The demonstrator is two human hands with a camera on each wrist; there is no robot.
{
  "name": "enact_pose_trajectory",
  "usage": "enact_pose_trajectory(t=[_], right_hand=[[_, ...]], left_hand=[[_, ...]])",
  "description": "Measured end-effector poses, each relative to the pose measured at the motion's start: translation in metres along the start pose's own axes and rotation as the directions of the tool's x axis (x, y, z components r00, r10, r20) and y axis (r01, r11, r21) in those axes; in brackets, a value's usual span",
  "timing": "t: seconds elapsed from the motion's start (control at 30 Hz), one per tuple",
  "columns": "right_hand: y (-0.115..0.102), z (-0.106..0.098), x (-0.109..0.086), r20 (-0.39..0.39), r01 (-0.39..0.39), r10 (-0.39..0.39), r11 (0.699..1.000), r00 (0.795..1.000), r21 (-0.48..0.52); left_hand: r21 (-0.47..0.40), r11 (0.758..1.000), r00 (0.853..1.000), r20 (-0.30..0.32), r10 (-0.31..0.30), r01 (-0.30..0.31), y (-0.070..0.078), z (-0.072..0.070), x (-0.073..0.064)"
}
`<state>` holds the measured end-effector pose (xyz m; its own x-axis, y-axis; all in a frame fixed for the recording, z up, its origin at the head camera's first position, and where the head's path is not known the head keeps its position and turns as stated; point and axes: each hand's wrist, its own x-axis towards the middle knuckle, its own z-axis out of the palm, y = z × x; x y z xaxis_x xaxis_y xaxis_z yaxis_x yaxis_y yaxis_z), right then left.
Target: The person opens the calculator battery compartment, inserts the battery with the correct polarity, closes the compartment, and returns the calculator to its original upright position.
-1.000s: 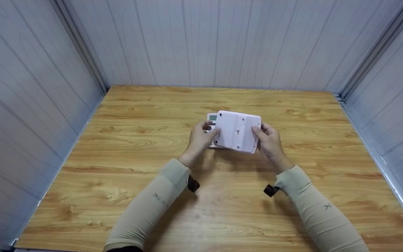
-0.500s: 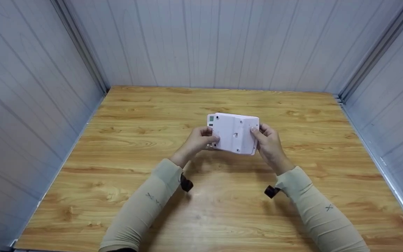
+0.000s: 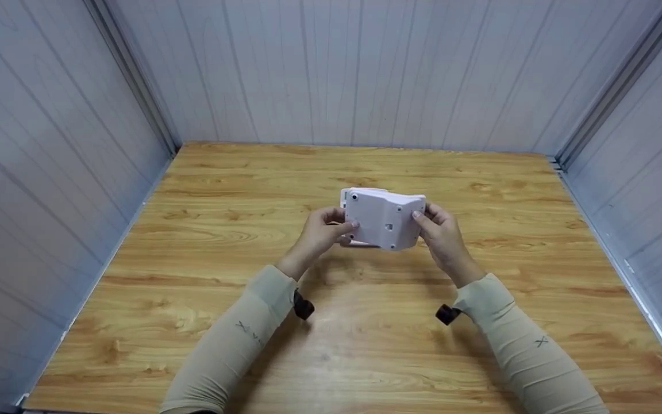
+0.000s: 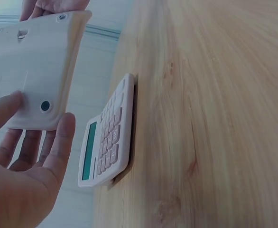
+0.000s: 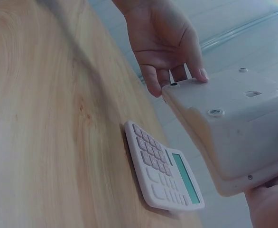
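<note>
Both hands hold up a pale pink calculator (image 3: 368, 218), its underside with rubber feet and screws facing the head camera. My left hand (image 3: 320, 231) pinches its left edge, thumb on the underside and fingers behind. At the opposite edge my right hand (image 3: 445, 237) grips it the same way. The keys and screen of this calculator are turned away. A second pale pink calculator (image 4: 111, 135) lies face up on the table, mostly covered by the held one in the head view. Its green screen (image 5: 186, 178) and keys show in both wrist views.
The wood-grain table (image 3: 239, 190) carries the second calculator below the hands. Whitish panel walls (image 3: 331, 69) close off the back and both sides. A small black camera (image 3: 303, 306) sits at the left wrist, another black camera (image 3: 447, 314) at the right.
The held calculator has shifted slightly left and tilted, its top edge now showing. My left hand has slid lower along its left edge. My right hand keeps its grip.
</note>
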<state>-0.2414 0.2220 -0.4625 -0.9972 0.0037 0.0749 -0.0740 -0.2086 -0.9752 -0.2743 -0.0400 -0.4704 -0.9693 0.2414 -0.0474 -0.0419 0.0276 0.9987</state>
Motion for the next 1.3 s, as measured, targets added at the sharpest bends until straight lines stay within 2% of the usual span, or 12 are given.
enact_pose_trajectory(t=[0.17,0.37,0.5,0.77,0.93,1.03,1.13,1.2,1.3], right_hand=[[0.003,-0.004,0.003,-0.031,0.018,-0.021,0.995,0.999,-0.094],[0.006,-0.007,0.005,-0.086,0.038,-0.05,0.989,0.995,-0.14],[0.008,-0.007,0.005,-0.119,0.065,-0.086,0.984,0.989,-0.167],[0.008,-0.008,0.005,-0.171,0.08,-0.102,0.988,0.98,-0.131],[0.009,-0.006,0.005,-0.207,0.09,-0.115,0.988,0.972,-0.124],[0.01,-0.005,0.006,-0.225,0.089,-0.11,0.991,0.968,-0.1],[0.009,-0.004,0.006,-0.232,0.08,-0.092,0.995,0.968,-0.062],[0.008,-0.003,0.006,-0.231,0.065,-0.069,0.998,0.97,-0.026],[0.007,-0.004,0.005,-0.208,0.031,-0.018,0.998,0.978,0.057]], left_hand=[[0.016,0.999,0.997,-0.067,0.046,-0.045,0.0,0.001,-0.001],[0.006,0.998,0.994,-0.083,0.071,-0.07,0.0,0.002,-0.002],[0.041,0.993,0.99,-0.088,0.112,-0.108,0.0,0.001,-0.002],[0.095,0.981,0.98,-0.096,0.177,-0.168,0.002,0.002,-0.006],[0.158,0.961,0.964,-0.105,0.246,-0.228,0.004,0.004,-0.012],[0.214,0.935,0.946,-0.098,0.309,-0.283,0.004,0.005,-0.015],[0.258,0.897,0.916,-0.083,0.392,-0.36,0.004,0.006,-0.018],[0.285,0.86,0.887,-0.064,0.458,-0.424,0.004,0.006,-0.019],[0.347,0.781,0.828,-0.024,0.56,-0.519,0.004,0.007,-0.021]])
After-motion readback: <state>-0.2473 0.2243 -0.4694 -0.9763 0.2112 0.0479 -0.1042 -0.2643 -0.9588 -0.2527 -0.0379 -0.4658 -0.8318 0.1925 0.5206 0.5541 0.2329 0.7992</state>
